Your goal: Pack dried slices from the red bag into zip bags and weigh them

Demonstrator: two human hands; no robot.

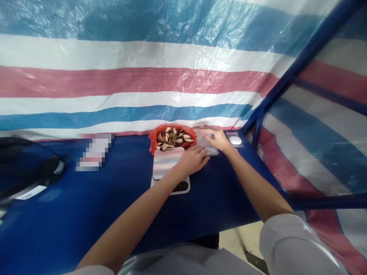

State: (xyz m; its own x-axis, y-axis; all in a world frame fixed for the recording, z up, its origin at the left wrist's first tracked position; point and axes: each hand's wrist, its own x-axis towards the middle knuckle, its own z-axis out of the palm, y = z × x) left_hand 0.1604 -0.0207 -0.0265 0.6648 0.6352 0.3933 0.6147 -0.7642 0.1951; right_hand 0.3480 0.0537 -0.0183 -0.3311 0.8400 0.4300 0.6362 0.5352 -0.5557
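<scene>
My left hand (191, 160) reaches across the right edge of a white kitchen scale (166, 163). Its fingers lie stretched out at the near left edge of some clear plastic bags (211, 149), thumb apart. From the right, my right hand (219, 139) rests over the same bags, with its fingers and thumb closed on the thin plastic at the upper part. Just behind the scale stands an open red plastic bag (151, 138) filled with dried sliced mushrooms (173, 138). The scale's platform holds nothing, and my left forearm hides part of its front.
A small white rounded object (235, 140) on a clear wrapper lies at the table's back right. On the left are a blurred-out packet (94, 152) and a black strap-like item (51, 166). Striped sheeting (129, 82) and a blue frame bar (286, 74) border the blue table (123, 214).
</scene>
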